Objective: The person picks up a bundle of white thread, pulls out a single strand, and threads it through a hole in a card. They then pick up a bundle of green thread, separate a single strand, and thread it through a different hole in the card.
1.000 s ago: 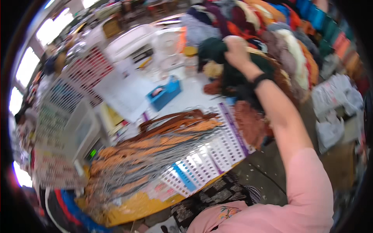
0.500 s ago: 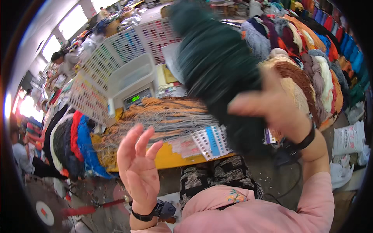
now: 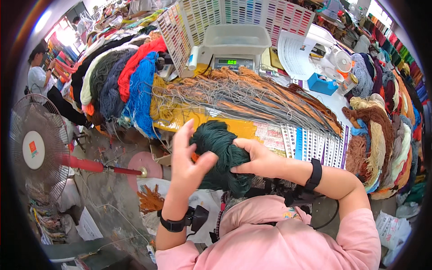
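A thick skein of dark green yarn is bunched up in front of my body, at the near edge of the yellow table. My right hand grips it from the right, thumb and fingers pressed into the strands. On its left side my left hand is open, fingers spread and pointing up, thumb overlapping the yarn. Whether that thumb presses on it I cannot tell. Beyond the skein, long orange and grey yarn strands lie across the table.
A scale carrying a clear plastic bin stands at the back before colour sample boards. Yarn hanks hang left and right. A fan stands at left. Another person is at far left.
The green skein has come down from high over the table to in front of me, held in my right hand. My left hand has moved to its left side. The view has turned left.
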`<action>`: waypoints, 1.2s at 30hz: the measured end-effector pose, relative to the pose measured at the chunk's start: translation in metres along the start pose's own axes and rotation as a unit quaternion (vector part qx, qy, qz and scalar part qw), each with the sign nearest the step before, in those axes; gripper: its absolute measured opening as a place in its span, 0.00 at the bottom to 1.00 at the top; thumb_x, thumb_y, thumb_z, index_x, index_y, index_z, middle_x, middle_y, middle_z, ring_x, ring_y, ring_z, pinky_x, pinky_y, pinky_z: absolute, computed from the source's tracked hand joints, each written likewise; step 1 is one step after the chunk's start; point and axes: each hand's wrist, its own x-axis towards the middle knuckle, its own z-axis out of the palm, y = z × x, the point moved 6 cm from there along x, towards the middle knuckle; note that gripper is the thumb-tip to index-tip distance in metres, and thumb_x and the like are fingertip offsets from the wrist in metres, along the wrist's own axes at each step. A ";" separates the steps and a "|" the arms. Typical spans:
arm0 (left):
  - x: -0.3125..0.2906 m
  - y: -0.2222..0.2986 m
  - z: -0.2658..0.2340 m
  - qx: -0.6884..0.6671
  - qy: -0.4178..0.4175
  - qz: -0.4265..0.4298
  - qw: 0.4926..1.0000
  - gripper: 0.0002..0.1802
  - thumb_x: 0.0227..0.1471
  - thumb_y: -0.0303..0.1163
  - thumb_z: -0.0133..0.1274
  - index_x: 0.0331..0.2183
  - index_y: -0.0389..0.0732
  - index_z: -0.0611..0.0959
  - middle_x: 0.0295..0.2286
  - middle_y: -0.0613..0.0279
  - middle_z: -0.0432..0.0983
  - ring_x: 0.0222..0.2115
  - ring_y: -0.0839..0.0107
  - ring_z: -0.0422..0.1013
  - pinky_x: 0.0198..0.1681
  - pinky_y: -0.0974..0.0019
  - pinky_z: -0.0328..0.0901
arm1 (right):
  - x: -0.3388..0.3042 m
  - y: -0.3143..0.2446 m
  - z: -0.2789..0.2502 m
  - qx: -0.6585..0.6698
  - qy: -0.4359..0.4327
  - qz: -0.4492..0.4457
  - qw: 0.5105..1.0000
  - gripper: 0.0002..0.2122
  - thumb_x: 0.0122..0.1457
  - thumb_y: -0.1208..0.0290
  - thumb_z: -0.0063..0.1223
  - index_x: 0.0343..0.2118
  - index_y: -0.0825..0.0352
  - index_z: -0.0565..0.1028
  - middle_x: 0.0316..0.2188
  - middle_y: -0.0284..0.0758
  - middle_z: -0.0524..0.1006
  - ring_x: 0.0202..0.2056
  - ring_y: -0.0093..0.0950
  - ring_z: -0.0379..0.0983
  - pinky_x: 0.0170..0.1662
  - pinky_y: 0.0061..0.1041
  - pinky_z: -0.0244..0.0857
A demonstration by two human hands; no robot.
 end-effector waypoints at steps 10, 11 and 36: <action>0.003 -0.068 0.009 -0.194 -0.193 -0.094 0.957 0.33 0.29 0.17 0.54 0.43 0.34 0.65 0.36 0.61 0.66 0.36 0.76 0.63 0.41 0.74 0.58 | 0.009 -0.009 0.014 -0.093 -0.105 -0.081 0.987 0.10 0.39 0.74 0.54 0.21 0.68 0.65 0.24 0.32 0.60 0.32 0.26 0.58 0.37 0.20 0.52; 0.000 -0.075 0.008 -0.235 -0.232 -0.122 0.936 0.31 0.29 0.16 0.53 0.42 0.34 0.66 0.36 0.61 0.67 0.36 0.76 0.63 0.41 0.74 0.58 | 0.010 -0.010 0.014 -0.091 -0.111 -0.079 0.986 0.10 0.39 0.74 0.54 0.21 0.68 0.65 0.24 0.32 0.60 0.32 0.26 0.58 0.37 0.20 0.52; 0.013 -0.072 -0.135 -0.311 0.051 -0.005 0.949 0.27 0.34 0.14 0.44 0.43 0.32 0.63 0.35 0.55 0.67 0.35 0.69 0.66 0.39 0.70 0.60 | 0.038 0.044 0.024 0.213 -0.119 0.107 0.964 0.03 0.43 0.80 0.49 0.24 0.68 0.70 0.22 0.25 0.69 0.26 0.14 0.62 0.34 0.14 0.57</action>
